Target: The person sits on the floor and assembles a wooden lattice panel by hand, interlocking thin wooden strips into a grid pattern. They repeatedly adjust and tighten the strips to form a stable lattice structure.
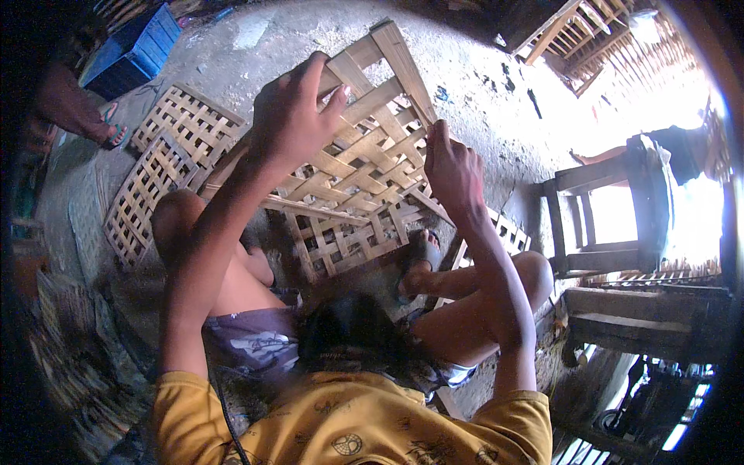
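Note:
A woven bamboo panel (364,167) with a lattice of flat strips and a slat frame is held up tilted in front of my knees. My left hand (291,116) grips its upper left side, thumb and index finger showing, the other fingers partly hidden. On the right edge, my right hand (455,169) is closed around the frame slat (407,70). Below it, another lattice panel (349,242) rests near my feet, partly covered by the raised one.
More lattice panels (147,198) lie on the floor to the left. A blue crate (133,53) stands at the far left, near another person's sandalled foot (116,136). To the right are a wooden bench (597,174) with draped cloth (652,205) and a slatted wooden structure (570,35).

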